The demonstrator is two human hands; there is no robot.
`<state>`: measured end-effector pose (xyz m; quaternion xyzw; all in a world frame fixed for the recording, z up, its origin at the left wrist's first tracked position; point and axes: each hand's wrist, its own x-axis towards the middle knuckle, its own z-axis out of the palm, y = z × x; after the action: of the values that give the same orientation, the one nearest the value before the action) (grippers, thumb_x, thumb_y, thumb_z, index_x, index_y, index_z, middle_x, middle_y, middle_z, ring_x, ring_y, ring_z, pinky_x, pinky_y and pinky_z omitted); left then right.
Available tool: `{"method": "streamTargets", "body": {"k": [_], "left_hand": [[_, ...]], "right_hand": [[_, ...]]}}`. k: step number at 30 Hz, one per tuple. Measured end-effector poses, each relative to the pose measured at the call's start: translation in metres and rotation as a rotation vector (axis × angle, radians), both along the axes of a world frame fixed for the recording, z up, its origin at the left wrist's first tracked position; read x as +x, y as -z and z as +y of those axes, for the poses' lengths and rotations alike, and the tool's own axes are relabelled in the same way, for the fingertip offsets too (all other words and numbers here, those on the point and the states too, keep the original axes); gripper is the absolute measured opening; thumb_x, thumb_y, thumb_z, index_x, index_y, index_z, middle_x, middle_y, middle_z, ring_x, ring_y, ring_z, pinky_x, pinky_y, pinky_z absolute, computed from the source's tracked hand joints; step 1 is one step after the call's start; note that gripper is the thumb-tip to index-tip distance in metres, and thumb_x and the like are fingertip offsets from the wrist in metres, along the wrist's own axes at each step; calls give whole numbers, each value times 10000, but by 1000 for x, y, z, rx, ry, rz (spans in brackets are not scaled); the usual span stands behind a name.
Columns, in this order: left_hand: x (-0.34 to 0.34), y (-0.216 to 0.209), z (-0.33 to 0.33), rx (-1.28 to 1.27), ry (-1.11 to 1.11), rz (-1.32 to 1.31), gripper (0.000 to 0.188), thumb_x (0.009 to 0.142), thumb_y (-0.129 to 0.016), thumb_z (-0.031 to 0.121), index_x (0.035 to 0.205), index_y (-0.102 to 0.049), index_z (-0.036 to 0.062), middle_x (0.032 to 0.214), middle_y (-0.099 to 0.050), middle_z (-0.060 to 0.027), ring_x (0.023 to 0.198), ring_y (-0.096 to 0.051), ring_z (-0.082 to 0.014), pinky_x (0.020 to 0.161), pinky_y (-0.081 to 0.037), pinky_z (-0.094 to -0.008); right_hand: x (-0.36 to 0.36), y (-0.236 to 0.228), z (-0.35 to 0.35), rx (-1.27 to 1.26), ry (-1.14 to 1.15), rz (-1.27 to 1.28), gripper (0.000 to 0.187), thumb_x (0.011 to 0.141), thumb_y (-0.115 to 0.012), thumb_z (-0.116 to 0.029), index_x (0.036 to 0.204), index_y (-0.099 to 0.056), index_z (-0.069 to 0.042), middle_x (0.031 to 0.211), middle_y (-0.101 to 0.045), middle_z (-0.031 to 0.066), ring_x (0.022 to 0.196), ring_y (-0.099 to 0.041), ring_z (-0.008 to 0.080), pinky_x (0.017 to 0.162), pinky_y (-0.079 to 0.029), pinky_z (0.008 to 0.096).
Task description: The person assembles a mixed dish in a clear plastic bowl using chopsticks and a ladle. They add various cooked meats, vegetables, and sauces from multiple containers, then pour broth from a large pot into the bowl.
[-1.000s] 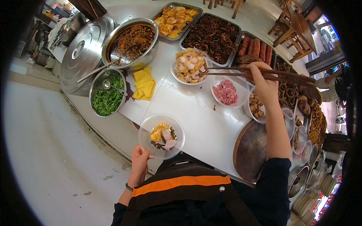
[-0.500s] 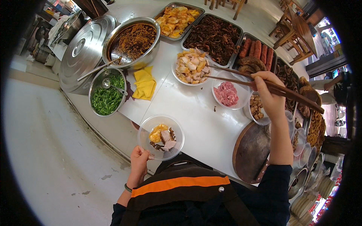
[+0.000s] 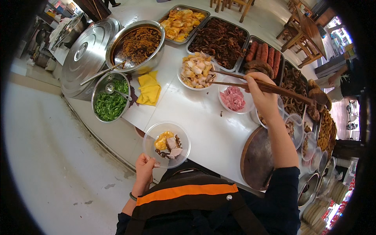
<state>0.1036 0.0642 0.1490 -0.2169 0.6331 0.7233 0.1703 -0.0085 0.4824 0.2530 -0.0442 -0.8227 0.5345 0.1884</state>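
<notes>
My left hand (image 3: 144, 169) pinches the near rim of a clear plastic bowl (image 3: 182, 134) at the table's near edge. In that bowl lie a piece of yellow fried egg (image 3: 161, 140), pale meat slices (image 3: 174, 151) and dark shreds. With my right hand (image 3: 258, 94) I grip long brown wooden chopsticks (image 3: 291, 94). Their tips are slightly apart at the right side of a bowl filled with chopped pale meat (image 3: 196, 70); whether they pinch a piece cannot be made out. Under the chopsticks sits a bowl of pink meat slices (image 3: 232, 98).
Metal trays hold fried eggs (image 3: 182, 23), dark shreds (image 3: 220, 41) and sausages (image 3: 270, 56). A pot of dark sauce (image 3: 137, 45), chopped greens (image 3: 111, 103) and a yellow cloth (image 3: 149, 88) stand left. A round chopping board (image 3: 256, 156) lies near my right arm, beside several plastic bowls.
My right hand has moved left, bringing the chopstick tips further over the bowl of chopped pale meat. The left hand and its bowl have stayed nearly in place.
</notes>
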Motion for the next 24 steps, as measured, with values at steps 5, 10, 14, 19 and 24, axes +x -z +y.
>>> {"method": "streamTargets", "body": {"k": [5, 10, 14, 19, 24], "left_hand": [[2, 0, -2, -18, -4, -22, 146, 858, -551, 2, 770, -459, 74, 634, -541, -43, 544, -541, -140, 636, -519, -326], [5, 3, -3, -21, -18, -23, 138, 847, -529, -16, 768, -457, 72, 632, -542, -46, 537, -531, -141, 634, -518, -325], [4, 5, -5, 16, -7, 5, 130, 864, -539, -14, 786, -470, 65, 667, -571, -48, 576, -580, -136, 574, -493, -280], [2, 5, -3, 6, -6, -12, 130, 863, -540, -16, 786, -470, 62, 679, -582, -51, 580, -584, -136, 573, -493, -278], [2, 5, -3, 14, -13, 1, 138, 862, -540, -18, 781, -467, 66, 664, -576, -47, 575, -583, -136, 575, -496, -278]], "right_hand": [[7, 2, -2, 77, 9, 44, 116, 930, -595, -75, 962, -644, 26, 852, -645, 55, 761, -616, 106, 686, -520, 253], [18, -3, 0, 76, 31, 95, 116, 926, -599, -75, 952, -647, 27, 824, -642, 51, 758, -614, 108, 695, -514, 253], [17, -7, -1, 72, 9, 74, 124, 924, -606, -84, 961, -644, 28, 822, -640, 50, 757, -611, 107, 688, -506, 247], [20, -9, -1, 114, 25, 83, 130, 936, -589, -94, 963, -646, 20, 821, -642, 48, 749, -606, 99, 667, -498, 242], [25, -13, -1, -128, 100, 77, 104, 922, -598, -67, 938, -656, 18, 806, -644, 38, 726, -594, 91, 667, -488, 235]]}}
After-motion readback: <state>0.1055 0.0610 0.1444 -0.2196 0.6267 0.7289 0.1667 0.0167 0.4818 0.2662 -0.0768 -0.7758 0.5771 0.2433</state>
